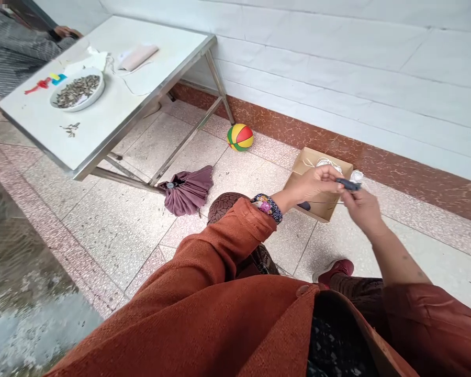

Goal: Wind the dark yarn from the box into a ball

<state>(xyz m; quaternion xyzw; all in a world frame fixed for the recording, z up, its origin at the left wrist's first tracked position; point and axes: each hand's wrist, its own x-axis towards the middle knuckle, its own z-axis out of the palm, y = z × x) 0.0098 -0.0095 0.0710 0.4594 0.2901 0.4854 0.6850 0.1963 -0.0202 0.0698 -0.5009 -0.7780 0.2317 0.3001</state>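
Note:
My left hand [317, 183], with a floral cuff at its wrist, has its fingers closed on one end of a small dark blue-grey piece [348, 184] that looks like rolled cloth. Closed on the same piece from the other side is my right hand [363, 209]. Both hands are raised over an open cardboard box [326, 213] on the floor. White cord [329, 163] lies in the box, partly hidden by my left hand. Another dark piece [304, 205] shows below my left wrist. A thin dark thread seems to run between it and my hands.
A white table [118, 115] at the left bears a bowl [98, 97] of small dried pieces and a folded cloth [138, 57]. Another person's hand [66, 31] rests beyond it. A ball [240, 137], a purple cloth bag [190, 191] and a white bundle [356, 176] are on the floor.

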